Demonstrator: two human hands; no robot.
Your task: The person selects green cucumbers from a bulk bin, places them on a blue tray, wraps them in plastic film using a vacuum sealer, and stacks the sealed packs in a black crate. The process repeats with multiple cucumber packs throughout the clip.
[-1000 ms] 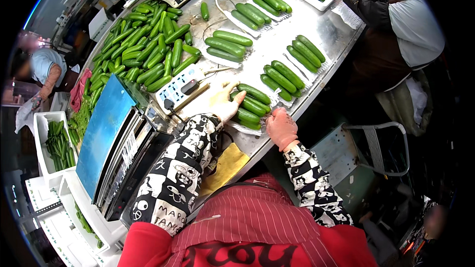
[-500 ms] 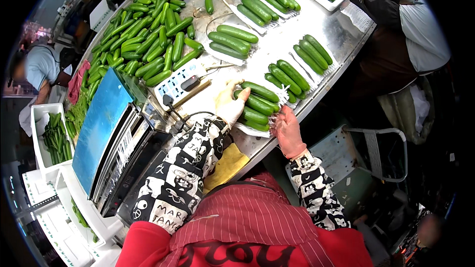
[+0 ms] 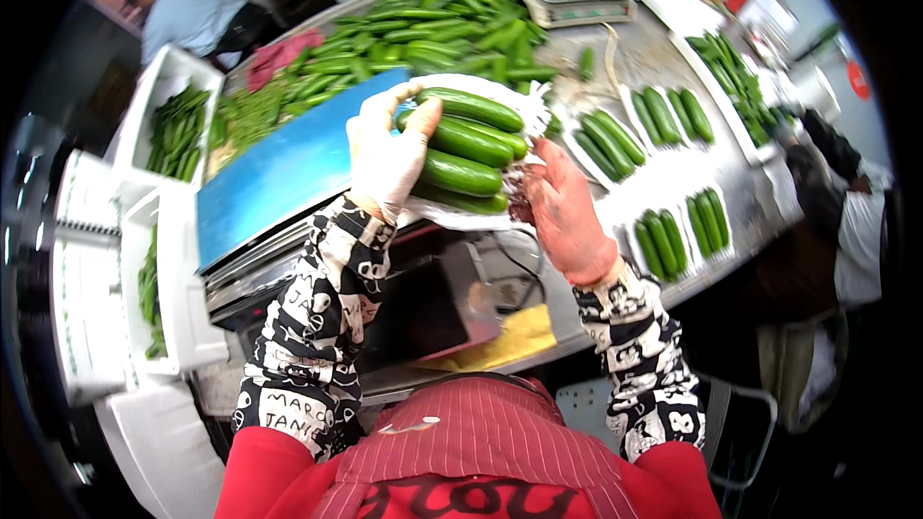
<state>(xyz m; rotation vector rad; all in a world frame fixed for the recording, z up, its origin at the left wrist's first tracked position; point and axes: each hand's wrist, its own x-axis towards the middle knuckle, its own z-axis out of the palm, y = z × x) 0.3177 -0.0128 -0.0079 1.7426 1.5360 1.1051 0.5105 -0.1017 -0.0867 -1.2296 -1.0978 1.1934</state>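
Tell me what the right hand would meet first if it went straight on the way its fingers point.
The right hand would probably meet the frayed white wrap end beside the held cucumbers; depth is unclear, so it may already be touching it.

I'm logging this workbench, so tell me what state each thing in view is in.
Left hand: gloved, gripping the held cucumbers.
Right hand: at their right end, grip unclear.
Held cucumbers: side by side, backed by white wrapping.
Cucumber pile: loose, heaped.
Cucumber groups: laid out on white sheets.
White box: lidless, containing cucumbers.
Pink cloth: crumpled.
Yellow sheet: lying mostly flat.
Scale: power state unclear.
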